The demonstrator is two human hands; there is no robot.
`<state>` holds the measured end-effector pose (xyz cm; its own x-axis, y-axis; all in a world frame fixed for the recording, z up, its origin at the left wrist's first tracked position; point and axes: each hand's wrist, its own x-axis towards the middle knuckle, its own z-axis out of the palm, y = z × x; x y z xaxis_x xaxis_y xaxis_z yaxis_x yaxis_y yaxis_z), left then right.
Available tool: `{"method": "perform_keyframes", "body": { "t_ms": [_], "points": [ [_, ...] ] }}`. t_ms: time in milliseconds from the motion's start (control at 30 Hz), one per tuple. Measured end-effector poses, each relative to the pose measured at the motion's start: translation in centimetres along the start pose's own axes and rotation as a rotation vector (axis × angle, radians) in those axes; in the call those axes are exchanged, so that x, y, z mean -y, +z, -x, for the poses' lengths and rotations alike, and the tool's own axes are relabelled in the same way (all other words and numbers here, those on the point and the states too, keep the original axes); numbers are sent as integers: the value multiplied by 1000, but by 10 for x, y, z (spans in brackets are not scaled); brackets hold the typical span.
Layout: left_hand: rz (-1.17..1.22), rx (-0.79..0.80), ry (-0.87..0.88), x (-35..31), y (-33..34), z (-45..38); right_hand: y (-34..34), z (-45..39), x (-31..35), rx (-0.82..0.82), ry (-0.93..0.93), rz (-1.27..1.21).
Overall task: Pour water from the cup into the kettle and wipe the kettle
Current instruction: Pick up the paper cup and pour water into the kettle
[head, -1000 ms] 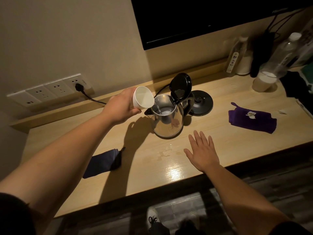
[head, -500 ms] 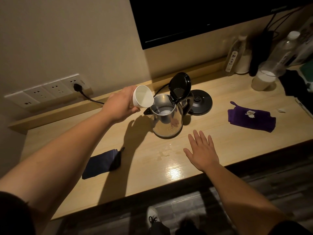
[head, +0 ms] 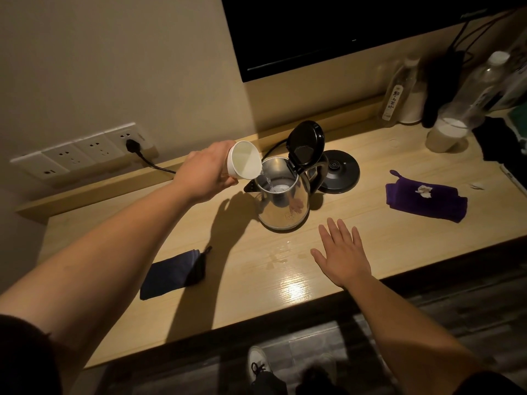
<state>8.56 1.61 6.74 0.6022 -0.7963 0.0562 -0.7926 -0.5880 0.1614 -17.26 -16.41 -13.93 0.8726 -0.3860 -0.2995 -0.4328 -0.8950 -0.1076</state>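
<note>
A steel kettle (head: 285, 205) stands mid-table with its black lid (head: 305, 142) flipped up. My left hand (head: 206, 173) holds a white cup (head: 245, 160) tipped on its side over the kettle's mouth, and a thin stream of water runs from its rim into the kettle. My right hand (head: 342, 253) lies flat on the table in front of the kettle, fingers spread, holding nothing. A purple cloth (head: 425, 198) with a white scrap on it lies to the right. A dark blue cloth (head: 171, 273) lies front left.
The kettle's black base (head: 339, 175) sits behind the kettle, its cord plugged into the wall sockets (head: 82, 152). Bottles (head: 399, 94) and a plastic cup (head: 445, 135) crowd the back right corner. Small wet marks (head: 278, 253) lie on the wooden table (head: 256, 295) by my right hand.
The cup has tipped slightly further and water still runs into the kettle. My right hand has stayed flat on the table.
</note>
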Motion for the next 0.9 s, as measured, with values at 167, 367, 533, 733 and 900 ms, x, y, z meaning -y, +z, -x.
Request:
{"method": "perform_keyframes", "body": {
  "t_ms": [167, 367, 533, 733, 900],
  "points": [
    [-11, -3, 16, 2, 2, -4, 0, 0, 0, 2, 2, -1],
    [-39, -5, 40, 3, 4, -7, 1, 0, 0, -2, 0, -8],
    [-70, 4, 50, 2, 5, -9, 2, 0, -1, -10, -1, -18],
    [-90, 8, 64, 6, 5, -13, 2, 0, -1, -17, -3, -25],
    [-95, 4, 79, 5, 5, -14, 2, 0, -1, -15, -2, -16]
  ]
}}
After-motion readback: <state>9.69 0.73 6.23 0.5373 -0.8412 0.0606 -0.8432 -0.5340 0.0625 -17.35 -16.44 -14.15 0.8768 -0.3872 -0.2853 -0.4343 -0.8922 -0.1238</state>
